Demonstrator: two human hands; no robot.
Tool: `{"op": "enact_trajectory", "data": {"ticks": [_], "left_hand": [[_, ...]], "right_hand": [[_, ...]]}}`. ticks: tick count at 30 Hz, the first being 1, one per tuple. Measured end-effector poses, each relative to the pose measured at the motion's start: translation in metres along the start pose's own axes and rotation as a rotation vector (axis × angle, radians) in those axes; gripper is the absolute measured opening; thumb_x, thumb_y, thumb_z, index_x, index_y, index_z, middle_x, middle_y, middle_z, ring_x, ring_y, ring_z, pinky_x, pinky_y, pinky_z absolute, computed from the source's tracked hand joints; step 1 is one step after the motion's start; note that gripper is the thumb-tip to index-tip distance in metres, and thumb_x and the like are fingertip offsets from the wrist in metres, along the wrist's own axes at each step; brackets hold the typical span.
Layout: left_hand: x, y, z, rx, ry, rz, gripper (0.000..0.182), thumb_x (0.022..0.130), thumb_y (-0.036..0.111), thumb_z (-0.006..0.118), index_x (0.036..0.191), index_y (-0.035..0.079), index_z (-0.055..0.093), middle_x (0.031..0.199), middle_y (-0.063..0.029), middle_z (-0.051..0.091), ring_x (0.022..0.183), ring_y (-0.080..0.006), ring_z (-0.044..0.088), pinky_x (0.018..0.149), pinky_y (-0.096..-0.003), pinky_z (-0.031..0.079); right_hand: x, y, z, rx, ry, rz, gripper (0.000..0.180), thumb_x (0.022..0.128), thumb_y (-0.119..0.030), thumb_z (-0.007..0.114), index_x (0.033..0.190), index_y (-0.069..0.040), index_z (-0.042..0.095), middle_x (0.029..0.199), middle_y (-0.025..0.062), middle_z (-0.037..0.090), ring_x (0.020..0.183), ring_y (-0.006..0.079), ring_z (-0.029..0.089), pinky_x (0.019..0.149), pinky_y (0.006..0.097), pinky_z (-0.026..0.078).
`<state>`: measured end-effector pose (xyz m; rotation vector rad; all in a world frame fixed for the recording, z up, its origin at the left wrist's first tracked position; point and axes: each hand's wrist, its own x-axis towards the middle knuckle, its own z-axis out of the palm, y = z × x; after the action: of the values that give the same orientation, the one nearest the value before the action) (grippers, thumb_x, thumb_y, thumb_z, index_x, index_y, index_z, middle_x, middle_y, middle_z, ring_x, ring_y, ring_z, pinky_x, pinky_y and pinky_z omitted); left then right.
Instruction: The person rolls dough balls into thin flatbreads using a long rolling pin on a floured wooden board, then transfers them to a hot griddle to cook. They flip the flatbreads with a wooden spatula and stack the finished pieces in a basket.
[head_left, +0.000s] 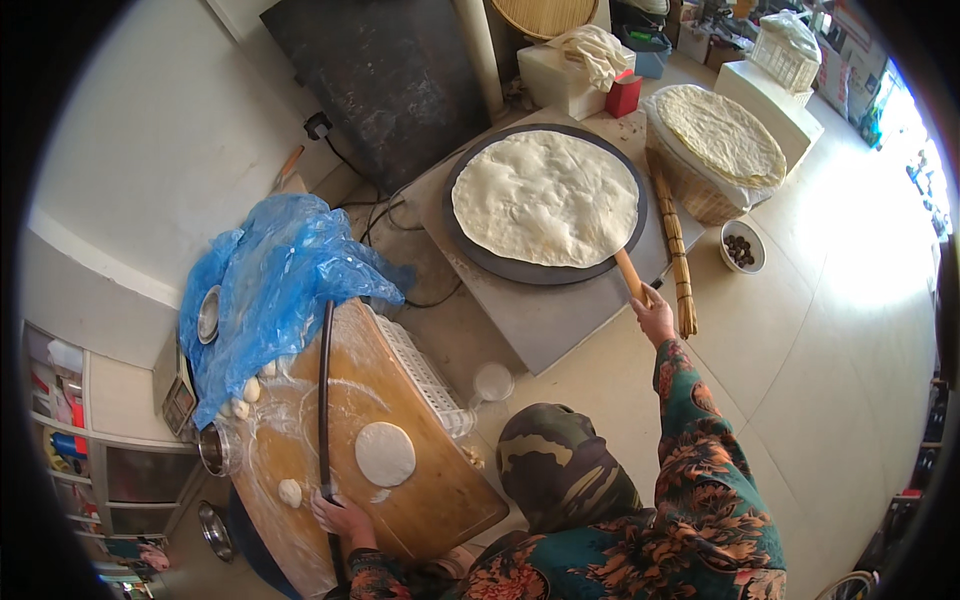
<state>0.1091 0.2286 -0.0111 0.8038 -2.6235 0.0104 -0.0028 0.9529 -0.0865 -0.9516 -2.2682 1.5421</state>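
My left hand (343, 519) grips the lower part of a long dark rolling pin (325, 390) lying across a floured wooden board (427, 480). A small round of flattened dough (385, 454) lies right of the pin, and a dough ball (289, 493) left of it. My right hand (654, 311) holds a wooden handle (630, 276), whose far end is hidden at the edge of a large thin flatbread (546, 199). The flatbread, puffed in places, covers most of a round dark griddle (555, 279). More dough balls (251, 390) sit beside a blue plastic sheet (292, 255).
A basket (686, 176) with stacked flatbreads (720, 135) stands right of the griddle. Near it are a tied straw bundle (675, 247) and a bowl of dark round things (742, 246). A white plastic crate (424, 367) adjoins the board. Cables lie behind. Metal bowls (215, 450) stand left.
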Motion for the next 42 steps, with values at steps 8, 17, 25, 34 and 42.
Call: {"op": "enact_trajectory", "data": {"ticks": [8, 17, 25, 34, 42], "left_hand": [[0.002, 0.004, 0.0, 0.017, -0.008, -0.02, 0.046, 0.092, 0.019, 0.058, 0.136, 0.008, 0.051, 0.142, -0.0136, 0.053, 0.13, -0.0365, 0.049, 0.103, -0.0543, 0.039], [-0.001, 0.014, -0.012, -0.039, -0.019, -0.041, 0.046, 0.093, 0.019, 0.058, 0.136, 0.006, 0.051, 0.142, -0.0146, 0.053, 0.135, -0.0351, 0.046, 0.106, -0.0545, 0.037], [-0.002, 0.02, -0.015, -0.072, 0.002, -0.06, 0.044, 0.09, 0.017, 0.058, 0.132, 0.008, 0.054, 0.141, -0.0124, 0.054, 0.132, -0.0343, 0.048, 0.106, -0.0515, 0.036], [-0.001, 0.016, -0.008, -0.074, 0.019, -0.055, 0.044, 0.089, 0.019, 0.058, 0.131, 0.008, 0.055, 0.141, -0.0112, 0.055, 0.132, -0.0343, 0.048, 0.106, -0.051, 0.036], [-0.001, 0.017, -0.012, -0.06, 0.008, -0.035, 0.044, 0.089, 0.02, 0.058, 0.131, 0.007, 0.055, 0.142, -0.0102, 0.054, 0.134, -0.0335, 0.046, 0.107, -0.0505, 0.036]], "right_hand": [[0.005, -0.029, 0.013, 0.212, -0.036, 0.082, 0.047, 0.092, -0.023, 0.073, 0.132, -0.002, 0.062, 0.074, -0.0011, 0.063, 0.057, 0.0059, 0.056, 0.049, 0.0232, 0.045], [0.003, -0.071, 0.022, 0.596, -0.273, 0.236, 0.041, 0.098, -0.032, 0.067, 0.131, -0.009, 0.061, 0.062, -0.0079, 0.041, 0.048, 0.0039, 0.037, 0.041, 0.0218, 0.028], [-0.008, -0.109, -0.044, 0.802, -0.4, 0.319, 0.036, 0.101, -0.039, 0.062, 0.128, -0.014, 0.061, 0.06, -0.0106, 0.031, 0.045, 0.0025, 0.029, 0.04, 0.0201, 0.022], [-0.003, -0.173, -0.091, 0.4, -0.198, 0.028, 0.037, 0.1, -0.034, 0.065, 0.128, -0.01, 0.066, 0.064, -0.0114, 0.041, 0.047, 0.0012, 0.034, 0.041, 0.0203, 0.027], [-0.014, -0.121, 0.019, -0.207, 0.001, -0.312, 0.047, 0.089, -0.032, 0.075, 0.129, -0.009, 0.065, 0.095, 0.0096, 0.073, 0.082, 0.0225, 0.069, 0.074, 0.0357, 0.054]]}}
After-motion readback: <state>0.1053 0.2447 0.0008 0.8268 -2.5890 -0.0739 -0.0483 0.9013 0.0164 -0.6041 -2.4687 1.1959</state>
